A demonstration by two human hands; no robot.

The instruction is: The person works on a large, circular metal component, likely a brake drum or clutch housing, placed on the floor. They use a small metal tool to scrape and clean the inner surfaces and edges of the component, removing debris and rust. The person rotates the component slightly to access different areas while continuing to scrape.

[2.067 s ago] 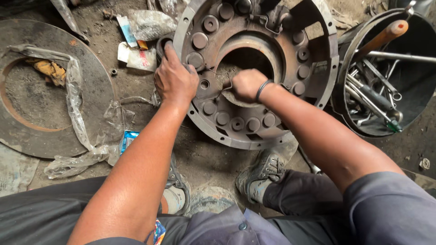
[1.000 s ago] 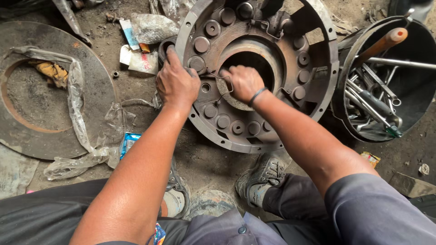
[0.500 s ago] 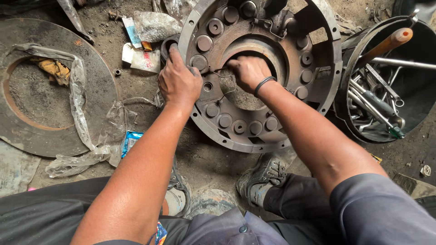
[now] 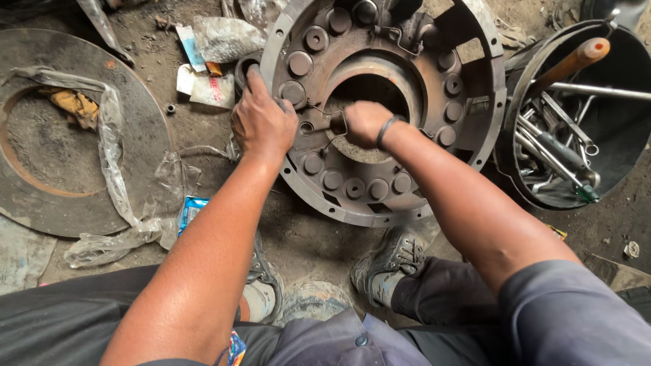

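A large rusty round clutch cover, with a ring of round bosses and a central opening, lies on the dirt floor in front of me. My left hand presses on its left rim, fingers curled over the edge. At the left edge of the central opening, my right hand is clenched on a small dark metal part. A thin wire spring clip sits right beside that part. A dark band circles my right wrist.
A black bucket at right holds several wrenches and a wooden-handled tool. A big rusty disc with crumpled clear plastic lies at left. Paper packets lie behind. My shoe sits below the cover.
My right hand has shifted slightly along the inner edge of the opening. My left hand stays on the left rim.
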